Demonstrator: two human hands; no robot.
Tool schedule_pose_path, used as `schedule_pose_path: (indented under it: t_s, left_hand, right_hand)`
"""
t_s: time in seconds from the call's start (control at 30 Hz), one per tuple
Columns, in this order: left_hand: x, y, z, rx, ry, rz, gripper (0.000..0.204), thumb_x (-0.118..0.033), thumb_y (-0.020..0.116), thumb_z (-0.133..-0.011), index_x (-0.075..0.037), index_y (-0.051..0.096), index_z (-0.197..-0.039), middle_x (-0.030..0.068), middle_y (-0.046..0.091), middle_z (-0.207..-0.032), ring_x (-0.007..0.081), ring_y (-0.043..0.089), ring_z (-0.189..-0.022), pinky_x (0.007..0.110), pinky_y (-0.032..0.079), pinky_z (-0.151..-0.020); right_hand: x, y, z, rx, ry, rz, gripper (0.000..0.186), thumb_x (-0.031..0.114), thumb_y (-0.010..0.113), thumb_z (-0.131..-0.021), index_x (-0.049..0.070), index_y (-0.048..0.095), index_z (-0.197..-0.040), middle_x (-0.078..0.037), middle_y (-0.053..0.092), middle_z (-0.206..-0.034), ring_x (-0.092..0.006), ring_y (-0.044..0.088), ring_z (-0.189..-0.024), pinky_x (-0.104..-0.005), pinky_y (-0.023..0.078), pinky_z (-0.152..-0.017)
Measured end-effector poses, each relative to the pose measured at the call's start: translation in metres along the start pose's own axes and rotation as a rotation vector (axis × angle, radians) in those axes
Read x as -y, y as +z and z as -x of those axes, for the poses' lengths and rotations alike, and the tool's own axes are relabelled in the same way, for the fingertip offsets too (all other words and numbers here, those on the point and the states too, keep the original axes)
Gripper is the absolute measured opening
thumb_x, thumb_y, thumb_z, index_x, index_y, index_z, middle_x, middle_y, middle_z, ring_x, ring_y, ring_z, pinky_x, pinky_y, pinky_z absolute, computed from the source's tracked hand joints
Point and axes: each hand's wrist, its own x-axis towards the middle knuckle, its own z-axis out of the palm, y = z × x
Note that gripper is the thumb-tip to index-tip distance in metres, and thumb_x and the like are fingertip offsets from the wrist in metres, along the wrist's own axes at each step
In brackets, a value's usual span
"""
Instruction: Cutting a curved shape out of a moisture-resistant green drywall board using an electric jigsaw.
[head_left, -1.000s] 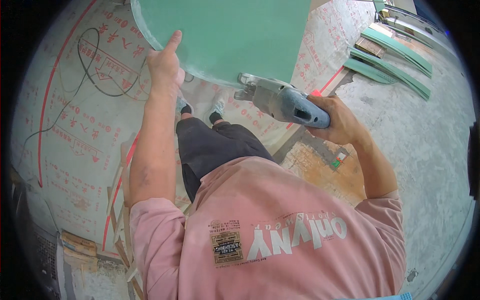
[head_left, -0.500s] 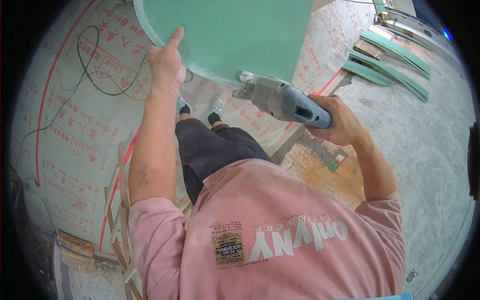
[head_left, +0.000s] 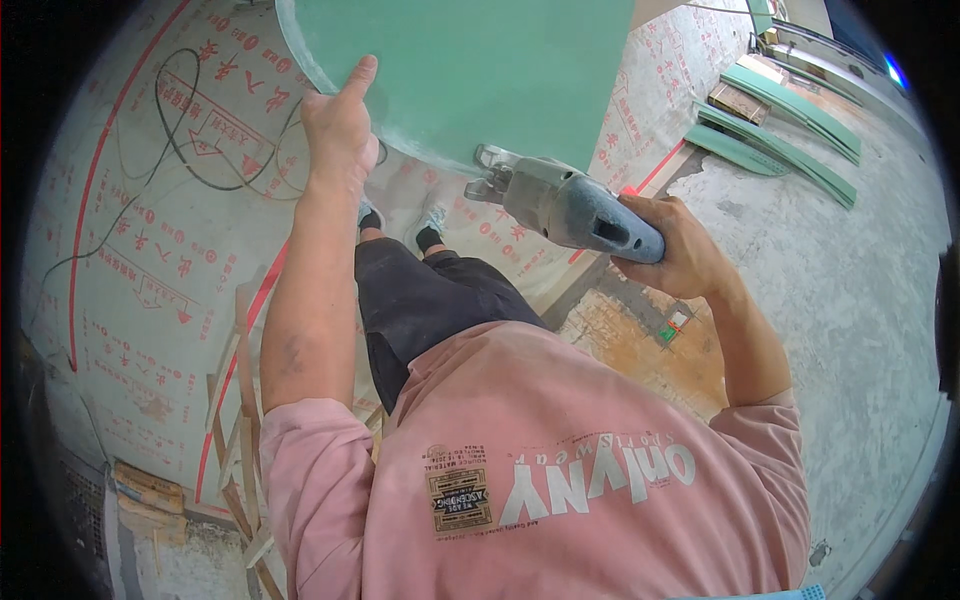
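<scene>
The left hand point(head_left: 342, 125), nearer of the 2 to a smooth green board point(head_left: 470, 80) stretching far and right, grips its curved, chalky edge, while a dusty blue-grey power tool point(head_left: 575, 205), metal head point(head_left: 494, 162) at the board's near edge, slants lengthwise near and right into the clenched right hand point(head_left: 682, 248).

The board point(head_left: 480, 80) is before the person point(head_left: 590, 400), the saw point(head_left: 580, 208) at its near edge, toward the right. A cord point(head_left: 230, 189) lies left on the sheet point(head_left: 150, 250), strips point(head_left: 790, 112) far right on the floor point(head_left: 830, 280).
</scene>
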Motion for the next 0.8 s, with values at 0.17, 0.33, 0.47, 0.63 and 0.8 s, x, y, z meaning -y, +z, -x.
schedule_pose_path:
  t_s: [0.17,0.33,0.47,0.63,0.8]
  left_hand:
    - [0.001,0.001,0.007,0.059,-0.009,0.027,0.047,-0.006,0.08,-0.09,0.004,0.057,-0.13,0.0116,0.064,-0.127,0.0228,0.058,-0.114,0.039,0.044,-0.105]
    - [-0.009,0.009,0.018,0.07,0.017,0.031,0.044,-0.006,0.079,-0.091,0.004,0.059,-0.129,0.0111,0.064,-0.125,0.0224,0.059,-0.112,0.038,0.046,-0.103]
    - [-0.009,0.009,0.018,0.067,0.008,0.016,0.04,-0.007,0.079,-0.092,0.004,0.061,-0.126,0.0106,0.066,-0.122,0.0217,0.061,-0.109,0.038,0.048,-0.1]
    - [-0.004,0.002,0.015,0.085,0.012,0.019,0.039,-0.008,0.08,-0.091,0.005,0.063,-0.123,0.0102,0.066,-0.12,0.0207,0.06,-0.107,0.037,0.048,-0.098]
    - [-0.003,-0.003,0.013,0.065,-0.041,-0.063,0.041,-0.011,0.081,-0.091,0.005,0.062,-0.124,0.0098,0.066,-0.12,0.0203,0.06,-0.107,0.035,0.047,-0.098]
  right_hand:
    - [-0.001,-0.001,0.005,0.013,-0.014,-0.004,0.046,0.013,0.076,-0.069,-0.002,0.066,-0.111,-0.018,0.066,-0.082,-0.0369,0.063,-0.072,-0.0408,0.052,-0.072]
    - [0.001,0.0,0.004,0.014,-0.006,-0.044,0.046,0.013,0.076,-0.069,-0.002,0.066,-0.112,-0.017,0.066,-0.082,-0.0357,0.064,-0.072,-0.0403,0.052,-0.072]
    - [0.0,0.004,0.004,-0.03,-0.036,-0.038,0.046,0.012,0.075,-0.07,-0.002,0.066,-0.113,-0.017,0.066,-0.082,-0.0352,0.064,-0.073,-0.0403,0.052,-0.073]
    - [0.001,0.005,0.004,-0.029,-0.043,-0.044,0.045,0.012,0.075,-0.071,-0.002,0.066,-0.113,-0.018,0.066,-0.082,-0.035,0.064,-0.072,-0.04,0.053,-0.072]
    - [0.003,0.006,0.005,-0.025,-0.031,-0.065,0.044,0.012,0.074,-0.072,-0.002,0.066,-0.112,-0.018,0.066,-0.082,-0.0348,0.064,-0.07,-0.0393,0.053,-0.072]
